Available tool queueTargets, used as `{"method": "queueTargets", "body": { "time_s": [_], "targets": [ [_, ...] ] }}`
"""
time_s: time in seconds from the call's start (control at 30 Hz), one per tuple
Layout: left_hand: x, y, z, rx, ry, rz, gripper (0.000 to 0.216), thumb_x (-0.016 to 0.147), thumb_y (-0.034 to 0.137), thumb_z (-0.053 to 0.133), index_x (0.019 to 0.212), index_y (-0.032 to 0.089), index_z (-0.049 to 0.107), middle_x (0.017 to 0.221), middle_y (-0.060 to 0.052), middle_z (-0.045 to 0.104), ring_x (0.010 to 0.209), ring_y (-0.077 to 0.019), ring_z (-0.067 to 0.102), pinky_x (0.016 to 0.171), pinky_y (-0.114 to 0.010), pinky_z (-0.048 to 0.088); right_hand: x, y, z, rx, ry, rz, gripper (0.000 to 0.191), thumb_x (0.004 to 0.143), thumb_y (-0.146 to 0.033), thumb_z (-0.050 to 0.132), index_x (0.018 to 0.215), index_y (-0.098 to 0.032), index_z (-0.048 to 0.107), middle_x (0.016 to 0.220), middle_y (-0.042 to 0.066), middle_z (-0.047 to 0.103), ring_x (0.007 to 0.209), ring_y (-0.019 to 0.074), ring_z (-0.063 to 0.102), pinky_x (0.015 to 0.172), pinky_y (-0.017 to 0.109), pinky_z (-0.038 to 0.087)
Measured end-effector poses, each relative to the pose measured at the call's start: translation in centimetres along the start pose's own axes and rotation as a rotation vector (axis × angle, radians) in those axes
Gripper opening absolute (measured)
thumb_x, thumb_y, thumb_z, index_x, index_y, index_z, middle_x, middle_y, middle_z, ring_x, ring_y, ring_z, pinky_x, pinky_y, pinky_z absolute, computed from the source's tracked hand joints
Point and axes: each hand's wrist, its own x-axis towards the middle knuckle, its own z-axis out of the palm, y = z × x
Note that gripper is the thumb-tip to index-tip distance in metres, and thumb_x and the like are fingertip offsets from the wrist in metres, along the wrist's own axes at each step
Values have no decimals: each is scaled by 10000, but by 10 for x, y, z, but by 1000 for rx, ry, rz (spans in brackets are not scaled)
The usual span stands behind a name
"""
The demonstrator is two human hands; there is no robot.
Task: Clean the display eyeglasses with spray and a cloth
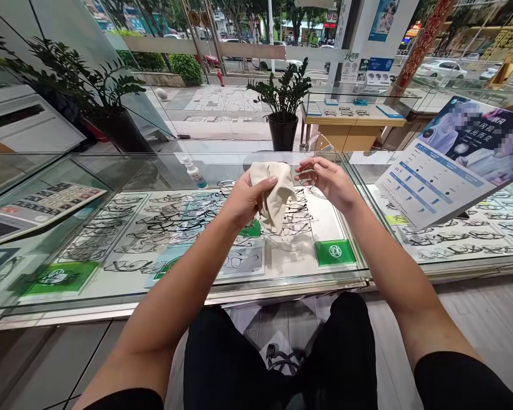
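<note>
My left hand [243, 196] pinches a cream cleaning cloth [277, 188], thumb on top, and the cloth hangs in loose folds above the glass counter. To its right, my right hand [327, 177] has its fingers curled around thin-rimmed eyeglasses [322, 143], whose clear outline rises just above the knuckles. The glasses are faint against the glass, so their exact grip is hard to make out. Cloth and right fingertips are close together. Beneath both hands, rows of eyeglass frames [196, 213] lie inside the display case [282, 265].
A small spray bottle [194, 172] stands on the counter beyond my left hand. A tilted printed board [457, 159] is at the right, and a calculator-like printed panel [43, 210] at the left. Potted plants [282, 105] stand by the window. A green card [336, 252] lies in the case.
</note>
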Motion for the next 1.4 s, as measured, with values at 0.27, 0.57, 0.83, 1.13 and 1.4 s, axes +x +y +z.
{"method": "queueTargets", "body": {
  "time_s": [0.27,0.57,0.83,1.13,1.4],
  "targets": [
    [9,-13,-1,-141,-16,-39,512,828,535,963,1115,151,783,905,-55,831,838,-198,788,712,-255,605,-3,-6,8,-31,64,-48,334,885,-599,845,996,-286,813,1096,57,833,1081,255,765,1085,466,597],
    [3,-21,5,-103,-189,-40,558,738,604,1028,961,140,814,884,-53,811,840,-174,730,818,-258,585,-5,-4,13,-57,61,-59,349,876,-618,867,1001,-292,849,1271,45,822,1333,273,688,1171,430,536],
    [-5,-21,9,-34,-268,-64,565,827,653,954,1052,153,818,880,-50,785,747,-153,660,694,-247,500,-10,0,20,-1,-93,-25,304,958,-568,846,1070,-287,866,1304,42,800,1345,246,683,1166,387,546],
    [-14,-11,17,-44,-259,-48,581,839,634,955,1128,160,784,828,-11,735,690,-120,619,644,-224,476,-12,7,23,-8,-96,52,390,929,-613,867,1105,-268,826,1148,22,714,827,136,617,734,272,579],
    [-14,-17,14,44,-247,-39,581,851,713,905,1045,184,766,728,6,655,631,-132,600,612,-243,462,-14,3,35,41,-83,96,469,845,-650,924,1062,-251,808,947,-1,697,746,122,590,645,230,563]
  ]
}}
